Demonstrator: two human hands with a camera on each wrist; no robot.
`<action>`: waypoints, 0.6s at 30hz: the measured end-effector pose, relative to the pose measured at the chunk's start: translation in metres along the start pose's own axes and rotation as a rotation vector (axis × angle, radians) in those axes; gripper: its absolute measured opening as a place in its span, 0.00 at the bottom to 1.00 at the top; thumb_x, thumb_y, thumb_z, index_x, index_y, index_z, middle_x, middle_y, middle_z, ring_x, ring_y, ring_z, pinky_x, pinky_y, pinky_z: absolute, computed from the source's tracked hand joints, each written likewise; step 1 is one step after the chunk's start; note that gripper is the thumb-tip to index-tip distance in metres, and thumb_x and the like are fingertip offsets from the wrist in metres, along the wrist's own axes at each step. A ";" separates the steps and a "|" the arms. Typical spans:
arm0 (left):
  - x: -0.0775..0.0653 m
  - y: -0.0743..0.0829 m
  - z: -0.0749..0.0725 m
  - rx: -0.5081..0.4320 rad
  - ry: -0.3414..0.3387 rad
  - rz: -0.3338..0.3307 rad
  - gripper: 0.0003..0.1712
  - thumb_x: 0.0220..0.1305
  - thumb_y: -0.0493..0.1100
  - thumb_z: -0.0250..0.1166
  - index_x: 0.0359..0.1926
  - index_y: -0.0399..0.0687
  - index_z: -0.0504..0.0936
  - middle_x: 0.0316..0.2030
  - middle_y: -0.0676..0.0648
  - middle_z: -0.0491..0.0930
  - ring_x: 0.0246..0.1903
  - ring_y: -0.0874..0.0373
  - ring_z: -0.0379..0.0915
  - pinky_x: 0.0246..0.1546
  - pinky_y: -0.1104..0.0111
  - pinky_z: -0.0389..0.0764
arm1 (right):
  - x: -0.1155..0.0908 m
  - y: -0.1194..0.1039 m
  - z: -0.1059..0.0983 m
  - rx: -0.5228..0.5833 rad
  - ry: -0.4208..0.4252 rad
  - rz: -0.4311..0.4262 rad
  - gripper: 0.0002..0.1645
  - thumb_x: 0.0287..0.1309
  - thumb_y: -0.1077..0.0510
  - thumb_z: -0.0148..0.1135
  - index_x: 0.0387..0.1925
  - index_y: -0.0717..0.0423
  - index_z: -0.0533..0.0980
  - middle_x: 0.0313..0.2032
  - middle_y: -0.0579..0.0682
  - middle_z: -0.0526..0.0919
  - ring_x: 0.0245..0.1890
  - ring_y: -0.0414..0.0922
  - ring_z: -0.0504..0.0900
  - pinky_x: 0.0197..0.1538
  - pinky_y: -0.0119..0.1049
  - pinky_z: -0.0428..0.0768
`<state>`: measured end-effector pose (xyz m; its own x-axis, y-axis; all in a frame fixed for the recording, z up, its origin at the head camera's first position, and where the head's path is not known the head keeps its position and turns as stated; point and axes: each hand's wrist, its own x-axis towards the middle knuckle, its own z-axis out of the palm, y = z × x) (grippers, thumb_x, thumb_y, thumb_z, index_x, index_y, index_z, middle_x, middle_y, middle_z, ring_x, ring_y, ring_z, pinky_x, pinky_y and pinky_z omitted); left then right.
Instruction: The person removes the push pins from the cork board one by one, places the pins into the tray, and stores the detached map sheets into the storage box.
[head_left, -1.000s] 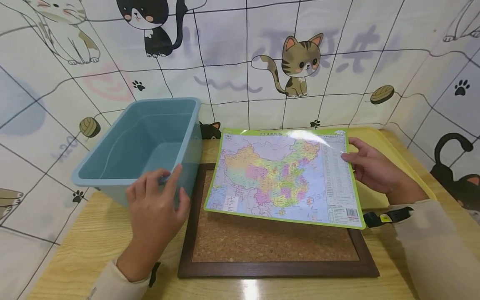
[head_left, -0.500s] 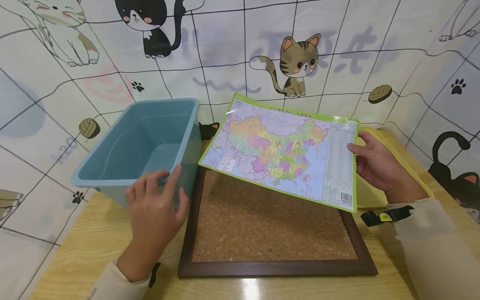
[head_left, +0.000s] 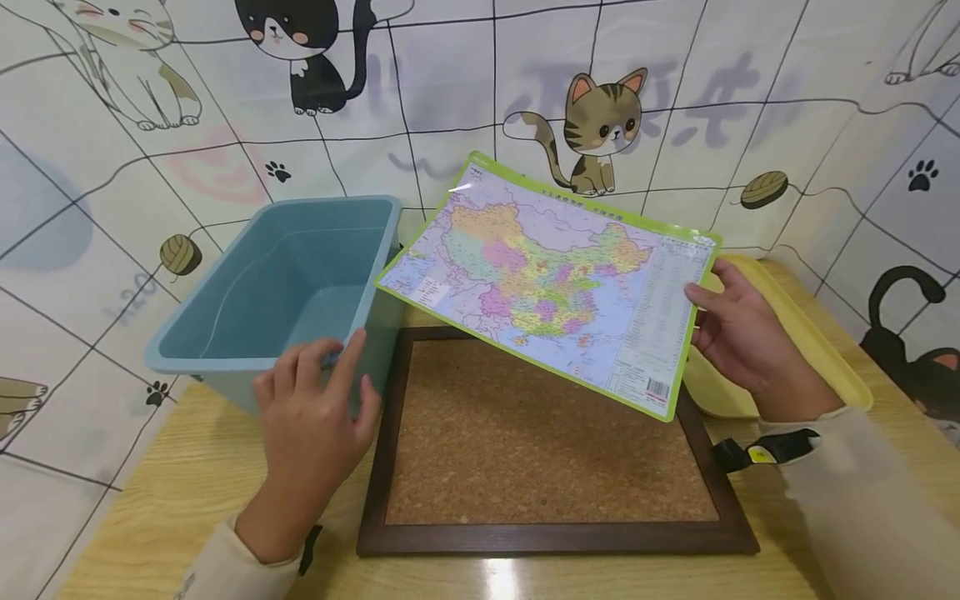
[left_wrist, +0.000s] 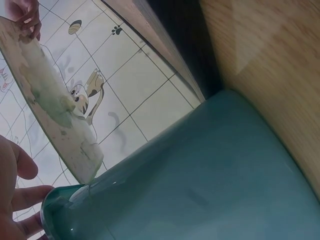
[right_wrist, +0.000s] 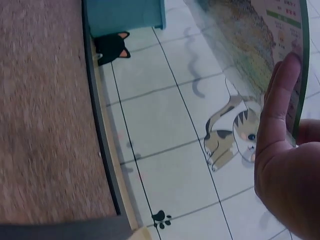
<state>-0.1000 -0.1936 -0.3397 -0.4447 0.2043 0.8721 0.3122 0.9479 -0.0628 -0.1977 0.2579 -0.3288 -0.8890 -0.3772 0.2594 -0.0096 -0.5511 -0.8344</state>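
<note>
My right hand (head_left: 750,333) pinches the right edge of a laminated map sheet (head_left: 540,275) with a green border, thumb on the printed face and fingers behind. The sheet hangs tilted in the air above a cork board (head_left: 540,450) with a dark brown frame. Its left corner overlaps the bin's right rim in the head view. At the near right corner of the blue plastic bin (head_left: 225,364), my left hand (head_left: 307,425) has its fingers hooked over the rim and its thumb held apart. The left wrist view shows those fingers (left_wrist: 30,197) at the rim.
A yellow tray (head_left: 817,346) lies at the right, partly hidden by my right hand and the sheet. All stand on a wood-grain table (head_left: 187,467). Close behind it is a wall covering (head_left: 465,83) with cat drawings.
My right hand has raised the map sheet off the cork board area, tilting it with its left side up, and then shifted it left toward the bin. My left hand has stayed on the rim.
</note>
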 end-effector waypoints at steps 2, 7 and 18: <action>0.000 0.000 0.000 0.003 0.004 0.001 0.24 0.66 0.46 0.52 0.58 0.45 0.83 0.44 0.36 0.78 0.41 0.36 0.69 0.35 0.48 0.58 | -0.001 0.001 0.006 0.006 -0.006 -0.006 0.28 0.76 0.70 0.38 0.71 0.52 0.51 0.56 0.54 0.82 0.45 0.50 0.89 0.38 0.39 0.87; 0.002 0.001 -0.001 0.001 0.016 0.005 0.24 0.65 0.45 0.53 0.57 0.45 0.83 0.44 0.36 0.78 0.41 0.36 0.69 0.34 0.48 0.59 | -0.001 0.003 0.019 0.002 -0.005 -0.029 0.27 0.75 0.70 0.38 0.70 0.53 0.52 0.54 0.55 0.83 0.44 0.50 0.89 0.37 0.38 0.87; 0.000 0.001 0.000 0.005 0.016 0.001 0.23 0.64 0.45 0.53 0.56 0.44 0.83 0.44 0.36 0.78 0.41 0.36 0.70 0.34 0.48 0.59 | 0.016 0.012 0.043 -0.175 0.093 0.011 0.29 0.74 0.64 0.49 0.69 0.49 0.53 0.51 0.50 0.85 0.41 0.45 0.89 0.36 0.32 0.85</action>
<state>-0.0996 -0.1927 -0.3393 -0.4311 0.2014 0.8796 0.3083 0.9490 -0.0662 -0.1926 0.2131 -0.3132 -0.9280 -0.3074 0.2106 -0.0721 -0.4066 -0.9108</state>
